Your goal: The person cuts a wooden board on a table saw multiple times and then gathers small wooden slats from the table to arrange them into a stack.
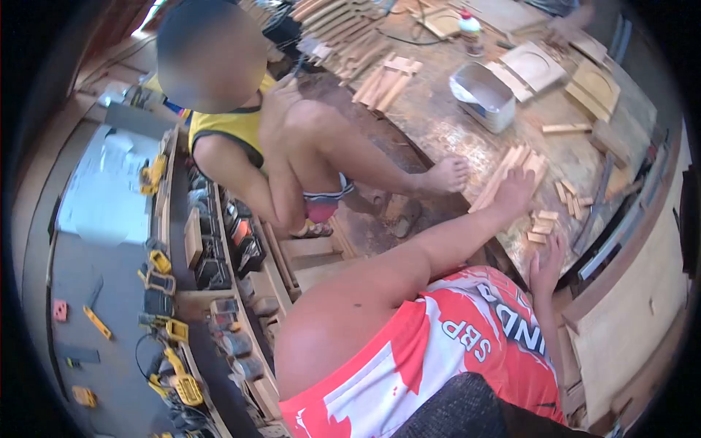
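Observation:
My left hand [515,191] reaches across the worktable [438,131] and lies over a row of light wooden strips [491,181], its fingers bent down onto them. My right hand [548,266] is at the table's near edge, thumb and fingers apart, with nothing visible in it. Just beyond its fingertips are several small wooden blocks [540,228]. More short wood pieces [573,201] lie to the right of the strips.
A person in a yellow top [226,128] sits at left, one bare foot [445,175] by the strips. A white tub [483,96], glue bottle [471,33] and wooden panels [533,66] are on the table. Yellow power tools [182,379] line the left shelf. Another person's hand [573,25] shows top right.

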The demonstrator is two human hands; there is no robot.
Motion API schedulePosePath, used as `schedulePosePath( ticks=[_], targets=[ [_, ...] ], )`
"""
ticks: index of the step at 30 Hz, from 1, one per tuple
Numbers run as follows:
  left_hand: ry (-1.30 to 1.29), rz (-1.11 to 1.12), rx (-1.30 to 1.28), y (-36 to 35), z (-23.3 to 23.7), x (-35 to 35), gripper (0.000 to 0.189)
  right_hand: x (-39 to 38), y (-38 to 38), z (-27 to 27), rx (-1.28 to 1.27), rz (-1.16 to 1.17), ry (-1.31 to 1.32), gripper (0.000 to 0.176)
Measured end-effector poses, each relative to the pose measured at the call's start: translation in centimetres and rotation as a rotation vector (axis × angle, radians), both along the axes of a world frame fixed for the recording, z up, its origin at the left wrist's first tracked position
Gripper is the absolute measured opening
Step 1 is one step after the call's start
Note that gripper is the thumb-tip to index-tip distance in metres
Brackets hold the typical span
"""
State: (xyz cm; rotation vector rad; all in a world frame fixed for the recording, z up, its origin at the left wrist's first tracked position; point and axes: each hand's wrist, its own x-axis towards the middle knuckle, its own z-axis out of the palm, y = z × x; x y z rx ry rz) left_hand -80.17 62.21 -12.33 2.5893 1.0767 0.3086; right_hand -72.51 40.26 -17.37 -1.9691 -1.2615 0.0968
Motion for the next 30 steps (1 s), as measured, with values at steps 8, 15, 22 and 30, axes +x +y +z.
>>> schedulePosePath(
  ticks=[8, 15, 22, 30],
  targets=[
    [-0.053, -0.039, -0.028, -0.4, 0.4, 0.0, 0.06, 0.0, -0.2, -0.2, 0.036, 0.018, 0.017, 0.055],
    [0.014, -0.121, -0.048, -0.5, 4.6, -1.2, 0.078, -0.1, -0.2, -0.1, -0.009, -0.022, -0.006, 0.058],
    [-0.152, 0.218, 0.026, 6.1, 0.2, -7.1, 0.049, -0.3, -0.4, 0.8, 0.004, -0.071, 0.046, 0.058],
    [-0.058, 0.069, -0.458, 7.1, -0.4, -6.5, 0.04, -0.3, -0.2, 0.8, -0.021, -0.057, 0.016, 0.054]
  ],
)
